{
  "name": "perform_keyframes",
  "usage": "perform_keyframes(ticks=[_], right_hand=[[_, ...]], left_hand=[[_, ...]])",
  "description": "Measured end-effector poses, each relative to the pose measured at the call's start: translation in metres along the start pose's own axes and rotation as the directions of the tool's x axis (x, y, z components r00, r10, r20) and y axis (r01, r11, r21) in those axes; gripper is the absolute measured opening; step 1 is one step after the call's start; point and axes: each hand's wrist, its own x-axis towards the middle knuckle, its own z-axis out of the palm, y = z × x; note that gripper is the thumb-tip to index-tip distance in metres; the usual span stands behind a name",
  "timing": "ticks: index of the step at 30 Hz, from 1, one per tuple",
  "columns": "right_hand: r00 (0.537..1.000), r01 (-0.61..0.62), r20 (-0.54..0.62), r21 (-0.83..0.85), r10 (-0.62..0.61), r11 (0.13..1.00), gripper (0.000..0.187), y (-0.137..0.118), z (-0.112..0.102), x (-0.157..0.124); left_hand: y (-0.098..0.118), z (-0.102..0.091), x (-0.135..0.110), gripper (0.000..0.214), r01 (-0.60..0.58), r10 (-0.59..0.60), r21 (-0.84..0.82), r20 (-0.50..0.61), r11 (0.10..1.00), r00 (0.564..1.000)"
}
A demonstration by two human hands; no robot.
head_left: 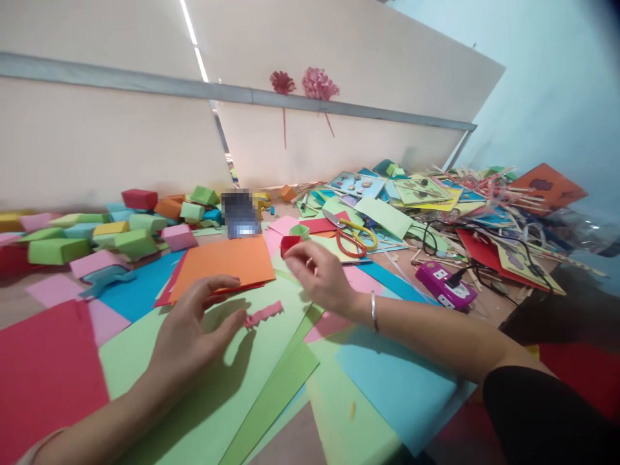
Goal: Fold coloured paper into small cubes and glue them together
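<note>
My left hand (194,326) hovers over light green paper (140,381), thumb and fingers spread apart. By its thumb tip is a short pink strip with a ragged edge (265,314); whether they touch is unclear. My right hand (322,278), with a silver bangle at the wrist, has its thumb and fingers pinched together. Its fingertips overlap a small red paper box (289,244), and anything between them is hidden. Just behind is a small green paper box (299,230). Orange sheets (223,261) lie stacked beyond my left fingers.
Scissors with orange and yellow handles (356,240) lie beyond my right hand. A purple power strip (445,286) with a plugged cable sits to the right. Folded paper blocks (135,242) crowd the back left. Sticks and cards (421,192) heap at back right. A blurred dark object (241,213) stands centrally.
</note>
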Motion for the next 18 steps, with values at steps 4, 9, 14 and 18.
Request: perform_keyframes(ticks=[4, 9, 14, 18], right_hand=[[0.970, 0.099, -0.219, -0.018, -0.100, 0.995, 0.010, -0.015, -0.036, 0.031], [0.973, 0.182, -0.050, -0.428, -0.225, 0.885, 0.015, -0.030, -0.087, 0.062], [0.927, 0.158, 0.324, -0.795, 0.191, 0.586, 0.020, 0.006, -0.084, 0.074], [0.874, 0.108, 0.333, -0.843, 0.353, 0.527, 0.023, 0.040, -0.063, 0.084]], left_hand=[[0.003, -0.003, -0.003, 0.027, -0.070, 0.056, -0.184, -0.083, 0.980, 0.995], [0.004, -0.004, -0.006, 0.023, -0.128, 0.122, -0.180, -0.042, 0.975, 0.992], [-0.003, -0.005, -0.006, 0.027, -0.131, 0.132, -0.068, 0.007, 0.989, 0.991], [-0.007, -0.005, -0.005, 0.028, -0.174, 0.174, -0.004, -0.007, 0.985, 0.985]])
